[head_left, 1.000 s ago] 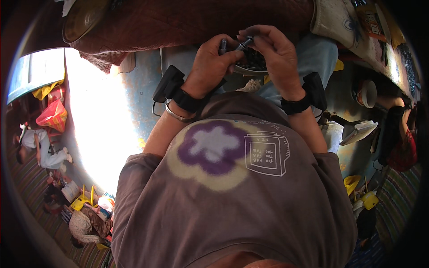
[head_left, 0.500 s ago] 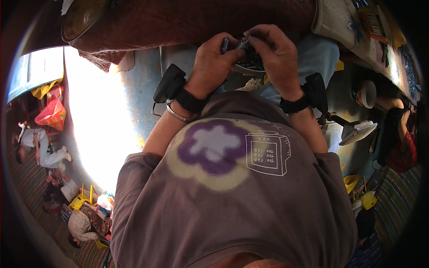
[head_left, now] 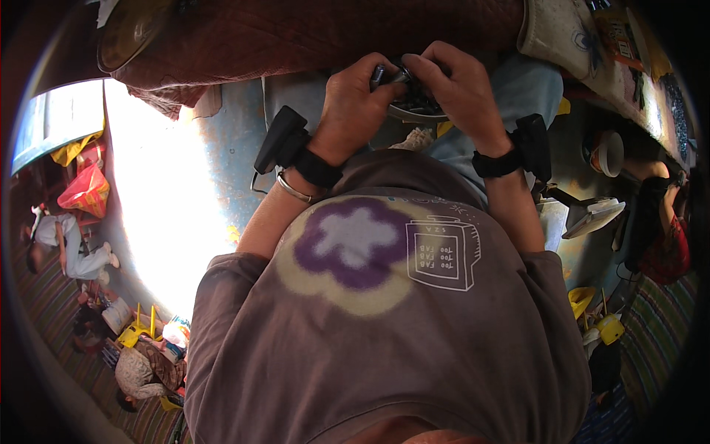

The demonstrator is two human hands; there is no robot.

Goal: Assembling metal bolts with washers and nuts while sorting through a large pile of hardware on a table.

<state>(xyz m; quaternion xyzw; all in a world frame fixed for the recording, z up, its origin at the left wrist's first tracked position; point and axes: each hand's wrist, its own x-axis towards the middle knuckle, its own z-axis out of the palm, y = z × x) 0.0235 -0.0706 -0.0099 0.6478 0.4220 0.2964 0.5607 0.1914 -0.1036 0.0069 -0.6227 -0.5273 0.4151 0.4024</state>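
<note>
My left hand (head_left: pixel 350 103) is closed, with a small dark grey metal cylinder (head_left: pixel 378 76) held at its curled fingers. A second small silvery metal piece (head_left: pixel 401 75) sits between the fingertips of both hands. Thumb and fingers of my right hand (head_left: pixel 460 90) are pinched at that piece, and its exact shape is partly hidden. Just below the fingertips is a round bowl (head_left: pixel 420 118) holding several small dark pieces. My hands cover much of the bowl.
A reddish-brown cover (head_left: pixel 318 37) lies across the far side. At right stand a white bucket (head_left: pixel 610 154) and a bench surface (head_left: pixel 584 63) with tools. A red bag (head_left: pixel 85 189) and seated people (head_left: pixel 144 370) are at left. Strong sunlight falls on the left floor.
My right hand has shifted slightly, its wrist moving a little to the right. The fingers have changed position around the metal piece. My left hand stays nearly in place.
</note>
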